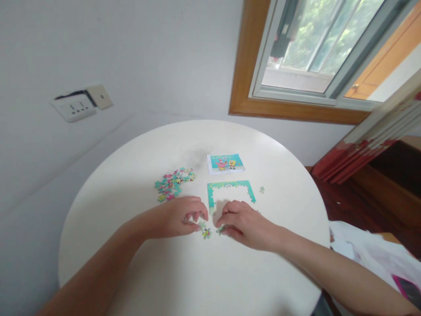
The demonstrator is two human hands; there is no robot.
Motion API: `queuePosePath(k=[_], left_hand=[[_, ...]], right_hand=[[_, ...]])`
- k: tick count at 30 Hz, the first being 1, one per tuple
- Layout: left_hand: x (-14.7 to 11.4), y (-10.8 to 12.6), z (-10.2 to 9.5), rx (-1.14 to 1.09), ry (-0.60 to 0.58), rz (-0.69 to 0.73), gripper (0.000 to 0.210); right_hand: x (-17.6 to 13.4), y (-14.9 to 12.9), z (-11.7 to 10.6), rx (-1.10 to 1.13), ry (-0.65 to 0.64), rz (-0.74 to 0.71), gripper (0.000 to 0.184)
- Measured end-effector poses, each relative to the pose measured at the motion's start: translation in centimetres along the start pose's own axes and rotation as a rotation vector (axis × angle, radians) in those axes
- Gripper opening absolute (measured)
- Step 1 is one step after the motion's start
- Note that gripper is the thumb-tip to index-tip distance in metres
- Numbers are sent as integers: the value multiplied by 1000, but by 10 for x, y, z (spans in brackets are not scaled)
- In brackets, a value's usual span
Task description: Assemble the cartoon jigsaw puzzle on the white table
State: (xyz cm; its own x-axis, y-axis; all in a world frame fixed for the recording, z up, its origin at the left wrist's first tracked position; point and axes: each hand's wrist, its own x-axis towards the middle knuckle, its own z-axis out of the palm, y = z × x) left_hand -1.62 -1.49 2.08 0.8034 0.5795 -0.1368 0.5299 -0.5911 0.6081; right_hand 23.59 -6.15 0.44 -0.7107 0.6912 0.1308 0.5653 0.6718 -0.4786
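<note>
Head view: I can read no word, number or brand with certainty. Along the top of the card [226, 163] I see pale yellow marks, possibly lettering, too small and blurred to make out. I log similar yellowish marks on the top strip of the frame [228, 184], just as illegible from my end.

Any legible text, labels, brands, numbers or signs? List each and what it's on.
None legible.
Picture card: yellowish marks along top, too small and blurred to read.
Puzzle border: marks along its top strip, also too blurred.
Wall socket: no readable markings.
</note>
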Motion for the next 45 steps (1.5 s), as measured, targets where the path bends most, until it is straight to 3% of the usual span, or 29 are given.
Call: queuePosePath(k=[14, 17, 20, 25, 31, 45], left_hand=[[4, -2, 4, -16, -15, -14, 23], [5, -4, 6, -21, -6, -6, 21], [5, -6, 7, -12, -6, 5, 20], [6, -7, 7, 9, -10, 12, 20], [7, -8, 8, -5, -14, 8, 19], [6, -4, 5, -23, -26, -11, 19]], right_hand=[[-2, 1, -1, 139, 106, 38, 16], [-15, 10, -17, 201, 176, 142, 22], [-33, 26, -32, 216, 308, 349, 20], [-51, 52, -30, 183, 336, 572, 16], [-51, 60, -20, 113, 337, 569, 22], [-55, 58, -26, 20, 304, 530, 23]])
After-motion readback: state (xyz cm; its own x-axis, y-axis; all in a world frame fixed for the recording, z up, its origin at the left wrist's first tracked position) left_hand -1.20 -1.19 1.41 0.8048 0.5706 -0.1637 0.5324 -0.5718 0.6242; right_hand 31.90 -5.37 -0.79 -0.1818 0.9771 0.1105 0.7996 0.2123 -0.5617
